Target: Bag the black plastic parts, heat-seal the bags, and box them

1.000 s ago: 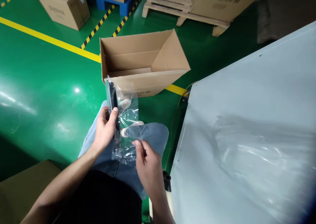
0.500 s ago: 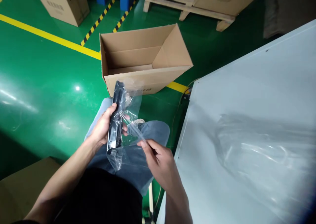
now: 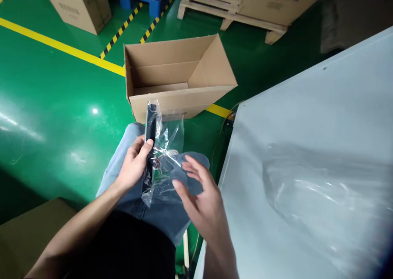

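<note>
My left hand (image 3: 135, 164) grips a slim black item (image 3: 150, 125) that stands upright inside a clear plastic bag (image 3: 167, 164), above my lap in blue jeans. My right hand (image 3: 199, 197) hovers just right of the bag with its fingers spread, its fingertips near the bag's loose side; it holds nothing. An open cardboard box (image 3: 178, 76) stands on the green floor right behind the bag, and what shows of its inside is bare.
A large grey table (image 3: 307, 168) fills the right side, with clear plastic film (image 3: 322, 189) lying on it. Cardboard boxes (image 3: 80, 4), a blue pallet and a wooden pallet (image 3: 227, 8) stand at the back. Another carton (image 3: 21, 234) sits at the lower left.
My right hand let go of the bag's edge and opened its fingers. My left hand turned the bagged black item more upright and a little to the right.
</note>
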Demonstrator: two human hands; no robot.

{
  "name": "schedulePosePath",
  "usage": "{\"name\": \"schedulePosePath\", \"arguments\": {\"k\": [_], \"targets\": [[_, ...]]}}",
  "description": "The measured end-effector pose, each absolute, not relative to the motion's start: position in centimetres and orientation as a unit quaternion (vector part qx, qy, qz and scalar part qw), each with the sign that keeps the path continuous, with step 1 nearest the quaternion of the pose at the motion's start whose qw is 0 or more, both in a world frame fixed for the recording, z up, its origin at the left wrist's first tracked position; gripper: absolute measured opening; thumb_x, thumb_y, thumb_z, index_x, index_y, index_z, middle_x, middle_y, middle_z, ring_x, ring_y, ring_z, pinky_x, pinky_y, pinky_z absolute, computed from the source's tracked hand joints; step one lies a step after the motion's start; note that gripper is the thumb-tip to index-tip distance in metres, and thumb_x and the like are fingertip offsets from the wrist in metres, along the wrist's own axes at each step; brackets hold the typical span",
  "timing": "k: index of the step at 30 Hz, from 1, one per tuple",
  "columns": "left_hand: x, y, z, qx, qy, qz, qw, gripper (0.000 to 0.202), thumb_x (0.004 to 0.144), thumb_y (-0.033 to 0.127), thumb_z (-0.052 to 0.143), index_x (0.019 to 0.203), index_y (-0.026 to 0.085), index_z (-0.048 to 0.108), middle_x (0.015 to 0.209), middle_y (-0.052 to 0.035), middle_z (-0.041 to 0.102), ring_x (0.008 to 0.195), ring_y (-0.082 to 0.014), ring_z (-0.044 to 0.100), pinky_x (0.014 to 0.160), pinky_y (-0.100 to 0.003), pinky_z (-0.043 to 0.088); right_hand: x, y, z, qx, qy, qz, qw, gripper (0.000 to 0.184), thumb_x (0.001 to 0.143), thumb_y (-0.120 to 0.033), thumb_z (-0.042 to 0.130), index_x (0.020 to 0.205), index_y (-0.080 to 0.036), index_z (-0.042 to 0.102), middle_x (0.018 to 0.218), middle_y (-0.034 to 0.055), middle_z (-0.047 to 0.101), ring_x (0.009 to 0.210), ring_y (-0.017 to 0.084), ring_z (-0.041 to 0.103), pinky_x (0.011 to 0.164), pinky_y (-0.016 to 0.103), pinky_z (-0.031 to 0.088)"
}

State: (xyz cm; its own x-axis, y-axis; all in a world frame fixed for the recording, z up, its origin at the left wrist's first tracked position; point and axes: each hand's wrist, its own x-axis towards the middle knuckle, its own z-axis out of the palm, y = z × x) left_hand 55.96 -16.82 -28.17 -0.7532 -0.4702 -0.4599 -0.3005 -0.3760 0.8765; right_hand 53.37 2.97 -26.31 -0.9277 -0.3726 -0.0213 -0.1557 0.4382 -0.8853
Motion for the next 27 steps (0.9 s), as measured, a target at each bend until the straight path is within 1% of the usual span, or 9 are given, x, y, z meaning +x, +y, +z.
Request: {"name": "schedulePosePath", "arguments": {"k": [3, 6, 12, 14, 16, 19, 22, 24, 27], "targets": [[56.6, -15.7, -28.0, 0.335, -0.576, -0.744, 0.048, 0.042, 0.091, 0.061, 0.077, 0.111, 0.023, 0.078, 0.113, -0.0053, 0.079, 0.116, -0.0288, 0.071, 0.101, -0.034, 0.058, 53.7, 0.4, -26.4, -0.129, 0.852, -0.502, 0.069, 0.027, 0.104, -0.044, 0.063, 0.117, -0.025, 0.077, 0.104, 0.0077, 0.082, 0.088, 0.022, 0.078, 0.081, 0.035, 0.063], [57.2, -15.2, -28.0, 0.355, -0.577, -0.736, 0.002, 0.050, 0.091, 0.068, 0.074, 0.101, 0.020, 0.079, 0.106, -0.0081, 0.080, 0.114, -0.0306, 0.071, 0.098, -0.034, 0.059, 53.6, -0.8, -27.1, -0.107, 0.854, -0.506, 0.055, 0.031, 0.108, -0.044, 0.057, 0.093, -0.024, 0.076, 0.075, 0.0012, 0.075, 0.064, 0.016, 0.068, 0.063, 0.028, 0.054], [57.6, -15.7, -29.0, 0.315, -0.498, -0.802, -0.104, 0.077, 0.081, 0.090, 0.070, 0.093, 0.015, 0.079, 0.080, -0.0094, 0.077, 0.084, -0.0283, 0.073, 0.078, -0.036, 0.060, 53.3, 0.4, -27.1, -0.084, 0.827, -0.544, 0.116, 0.032, 0.106, -0.046, 0.059, 0.090, -0.023, 0.074, 0.069, -0.0012, 0.068, 0.061, 0.015, 0.060, 0.063, 0.028, 0.050], [57.3, -15.7, -29.3, 0.292, -0.482, -0.816, -0.128, 0.077, 0.080, 0.090, 0.072, 0.092, 0.014, 0.079, 0.081, -0.0093, 0.077, 0.080, -0.0260, 0.072, 0.079, -0.035, 0.060, 53.5, 0.8, -26.5, -0.074, 0.813, -0.560, 0.144, 0.035, 0.106, -0.048, 0.059, 0.085, -0.023, 0.071, 0.062, -0.0039, 0.058, 0.056, 0.013, 0.053, 0.058, 0.027, 0.046], [56.9, -15.4, -29.4, 0.263, -0.492, -0.819, -0.133, 0.075, 0.081, 0.088, 0.073, 0.094, 0.014, 0.079, 0.089, -0.0097, 0.079, 0.086, -0.0249, 0.072, 0.086, -0.034, 0.059, 53.9, 0.9, -25.9, -0.066, 0.796, -0.578, 0.167, 0.038, 0.107, -0.052, 0.057, 0.083, -0.023, 0.066, 0.059, -0.0060, 0.049, 0.051, 0.012, 0.045, 0.052, 0.026, 0.041], [56.8, -14.6, -29.6, 0.231, -0.525, -0.815, -0.087, 0.071, 0.086, 0.081, 0.074, 0.118, 0.017, 0.077, 0.120, -0.0099, 0.078, 0.115, -0.0269, 0.070, 0.104, -0.034, 0.054, 54.5, 0.7, -25.5, -0.065, 0.778, -0.598, 0.178, 0.039, 0.109, -0.054, 0.054, 0.086, -0.024, 0.063, 0.059, -0.0068, 0.047, 0.050, 0.011, 0.042, 0.049, 0.026, 0.037], [57.4, -13.9, -29.9, 0.195, -0.535, -0.821, -0.045, 0.079, 0.090, 0.061, 0.083, 0.154, 0.026, 0.052, 0.146, -0.0084, 0.067, 0.133, -0.0261, 0.062, 0.116, -0.036, 0.048, 54.9, 0.4, -26.2, -0.060, 0.778, -0.608, 0.146, 0.038, 0.109, -0.054, 0.053, 0.088, -0.024, 0.061, 0.061, -0.0068, 0.047, 0.051, 0.011, 0.042, 0.049, 0.026, 0.036], [58.0, -13.8, -30.1, 0.146, -0.533, -0.831, -0.062, 0.083, 0.093, 0.050, 0.084, 0.161, 0.030, 0.041, 0.149, -0.0087, 0.063, 0.133, -0.0255, 0.062, 0.117, -0.038, 0.047, 55.0, 0.5, -26.8, -0.054, 0.775, -0.614, 0.137, 0.037, 0.110, -0.054, 0.051, 0.090, -0.024, 0.060, 0.061, -0.0077, 0.044, 0.050, 0.011, 0.040, 0.048, 0.025, 0.035], [58.4, -14.2, -30.3, 0.095, -0.545, -0.827, -0.097, 0.071, 0.098, 0.043, 0.078, 0.159, 0.030, 0.042, 0.149, -0.0095, 0.062, 0.134, -0.0265, 0.060, 0.114, -0.039, 0.049, 55.1, 0.9, -27.2, -0.065, 0.783, -0.604, 0.134, 0.033, 0.111, -0.050, 0.050, 0.093, -0.025, 0.061, 0.062, -0.0078, 0.046, 0.050, 0.010, 0.042, 0.048, 0.024, 0.037]]}}
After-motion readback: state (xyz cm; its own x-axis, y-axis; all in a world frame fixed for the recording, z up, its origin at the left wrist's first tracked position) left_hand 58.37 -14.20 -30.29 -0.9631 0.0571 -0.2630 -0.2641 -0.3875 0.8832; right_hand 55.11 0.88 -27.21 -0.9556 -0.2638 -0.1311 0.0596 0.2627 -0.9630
